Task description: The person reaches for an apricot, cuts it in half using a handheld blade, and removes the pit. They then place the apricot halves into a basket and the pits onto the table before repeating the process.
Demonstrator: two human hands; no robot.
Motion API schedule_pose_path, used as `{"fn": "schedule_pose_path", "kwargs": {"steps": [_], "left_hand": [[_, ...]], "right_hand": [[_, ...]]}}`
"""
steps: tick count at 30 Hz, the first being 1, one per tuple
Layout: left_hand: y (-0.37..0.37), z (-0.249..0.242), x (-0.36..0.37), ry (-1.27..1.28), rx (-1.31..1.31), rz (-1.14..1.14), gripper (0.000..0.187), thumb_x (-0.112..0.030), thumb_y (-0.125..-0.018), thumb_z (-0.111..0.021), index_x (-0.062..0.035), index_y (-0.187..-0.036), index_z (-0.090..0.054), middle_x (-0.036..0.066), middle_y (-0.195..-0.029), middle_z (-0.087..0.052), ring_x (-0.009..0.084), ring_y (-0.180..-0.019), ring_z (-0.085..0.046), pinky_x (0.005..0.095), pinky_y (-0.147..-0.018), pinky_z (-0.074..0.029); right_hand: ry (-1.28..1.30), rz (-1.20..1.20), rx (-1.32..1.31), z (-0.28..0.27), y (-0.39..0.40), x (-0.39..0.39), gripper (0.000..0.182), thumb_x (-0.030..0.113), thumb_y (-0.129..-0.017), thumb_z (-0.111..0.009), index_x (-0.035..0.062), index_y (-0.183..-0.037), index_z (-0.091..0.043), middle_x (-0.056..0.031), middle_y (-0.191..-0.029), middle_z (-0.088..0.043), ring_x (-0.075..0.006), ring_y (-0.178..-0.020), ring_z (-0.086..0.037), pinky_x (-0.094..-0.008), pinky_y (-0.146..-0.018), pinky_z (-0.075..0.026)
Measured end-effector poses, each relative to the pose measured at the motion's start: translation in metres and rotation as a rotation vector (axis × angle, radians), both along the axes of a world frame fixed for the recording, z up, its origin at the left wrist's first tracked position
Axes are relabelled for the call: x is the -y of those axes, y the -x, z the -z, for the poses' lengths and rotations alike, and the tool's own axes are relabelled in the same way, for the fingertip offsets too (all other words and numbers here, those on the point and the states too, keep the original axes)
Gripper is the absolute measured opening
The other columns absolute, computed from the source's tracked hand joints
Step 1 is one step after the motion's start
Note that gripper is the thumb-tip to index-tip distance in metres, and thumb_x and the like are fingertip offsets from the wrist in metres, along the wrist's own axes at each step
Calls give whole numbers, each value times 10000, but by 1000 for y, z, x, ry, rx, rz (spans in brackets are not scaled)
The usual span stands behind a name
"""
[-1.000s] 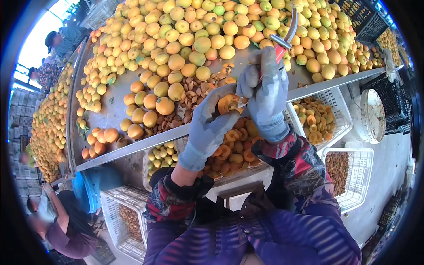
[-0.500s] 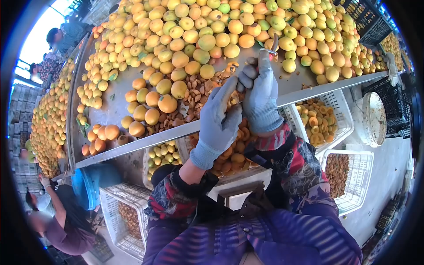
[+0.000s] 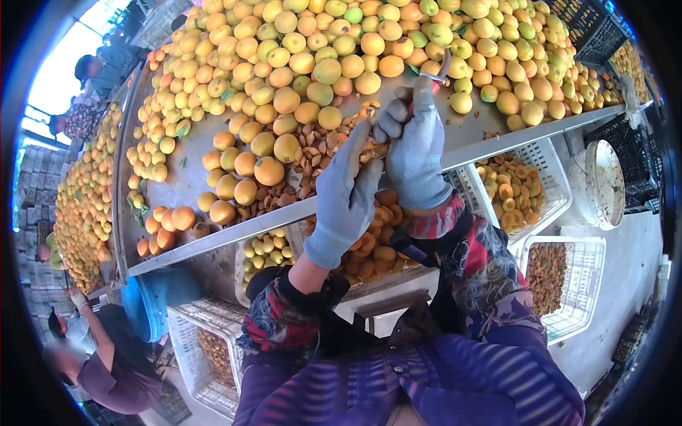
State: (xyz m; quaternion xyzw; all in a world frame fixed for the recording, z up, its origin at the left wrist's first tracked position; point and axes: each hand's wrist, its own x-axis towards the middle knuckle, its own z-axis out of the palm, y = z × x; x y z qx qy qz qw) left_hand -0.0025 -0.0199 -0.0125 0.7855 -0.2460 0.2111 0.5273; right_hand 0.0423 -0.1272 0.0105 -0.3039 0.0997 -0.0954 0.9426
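My right hand (image 3: 415, 153), in a grey-blue glove, is closed with a small curved knife (image 3: 445, 65) sticking up past its index finger; the knife's handle is mostly hidden. To its left, my gloved left hand (image 3: 341, 199) has its fingers stretched out and its thumb apart, and I see nothing held in it. Both hands are over the near edge of a metal table (image 3: 202, 253). Just beyond my left hand lies a heap of brown pits (image 3: 318, 150) with orange scraps. Whole apricots (image 3: 268, 171) spread across the table behind.
Below the table edge, a crate holds halved apricots (image 3: 383, 252). Another white crate (image 3: 561, 177) of halves stands right, near a white bucket (image 3: 602, 184) and a crate of pits (image 3: 545, 277). At left are a blue bucket (image 3: 145, 312), a white crate (image 3: 206, 312) and a co-worker (image 3: 117, 376).
My left hand has drawn slightly left, away from my right hand, and the gap between them is wider. The orange piece seen between the hands before no longer shows clearly.
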Motion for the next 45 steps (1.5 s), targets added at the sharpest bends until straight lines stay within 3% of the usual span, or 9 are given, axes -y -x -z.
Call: {"fn": "schedule_pose_path", "kwargs": {"steps": [8, 11, 17, 19, 26, 28, 31, 41, 45], "left_hand": [[-5, 2, -7, 156, -171, -52, 323, -158, -958, -466, 40, -1210, -509, 57, -937, -582, 118, -754, -527, 227, -697, -449], [-2, 2, -11, 579, -586, 57, 321, -168, -958, -456, 25, -1207, -521, 38, -1015, -574, 114, -821, -537, 229, -714, -455], [4, -16, -11, 451, -446, 283, 373, -30, -869, -505, 28, -1237, -509, 58, -1038, -590, 90, -855, -566, 185, -695, -469], [3, -18, -15, 797, -853, 324, 434, 27, -826, -505, 40, -1260, -486, 78, -1057, -598, 99, -858, -593, 196, -712, -504], [-3, -18, -25, 859, -814, 318, 397, -16, -873, -496, 39, -1266, -478, 93, -1078, -593, 131, -890, -617, 253, -730, -551], [-3, -25, -24, 854, -767, 227, 347, -38, -923, -462, 50, -1258, -478, 51, -951, -624, 33, -614, -540, 160, -489, -429], [-6, -14, -26, 803, -747, 197, 314, -89, -921, -501, 30, -1212, -518, 87, -1030, -612, 125, -855, -635, 250, -627, -560], [-3, -8, -21, 905, -806, 299, 357, -160, -931, -530, 13, -1242, -513, 62, -965, -623, 121, -782, -635, 243, -602, -534], [-1, -12, -15, 642, -592, 212, 397, -166, -947, -512, 37, -1282, -453, 86, -926, -614, 168, -741, -622, 264, -571, -494]], "right_hand": [[84, -1, -24, -2, 6, -11, 376, 451, -937, -493, 78, -899, -460, 28, -589, -366, -99, -471, -323, -267, -440, -284], [92, 37, 23, -2, 3, -10, 381, 436, -939, -498, 61, -881, -470, 8, -585, -414, -104, -447, -377, -263, -409, -332], [126, 80, 91, 4, -2, -5, 382, 419, -935, -513, 41, -886, -486, -11, -606, -463, -122, -458, -430, -269, -435, -394], [137, 58, 67, 7, 0, -4, 386, 423, -929, -523, 40, -901, -486, -10, -627, -468, -133, -495, -435, -285, -480, -400], [329, -93, 108, 1, 3, 2, 340, 338, -911, -562, 12, -1007, -541, -69, -783, -620, -150, -627, -594, -266, -572, -492], [487, -183, 71, -1, 4, 9, 299, 287, -902, -581, 18, -1032, -556, -87, -848, -646, -121, -653, -606, -243, -556, -490], [541, -266, 109, -1, 8, 15, 288, 271, -896, -598, 22, -1034, -557, -85, -846, -648, -120, -663, -613, -226, -534, -485], [291, -117, 91, 15, 8, 2, 288, 265, -900, -613, 20, -1030, -535, -96, -888, -639, -135, -706, -625, -253, -566, -520], [252, -76, 52, 23, 4, 3, 264, 259, -910, -601, 29, -1020, -532, -103, -898, -634, -157, -738, -631, -277, -612, -543]]}}
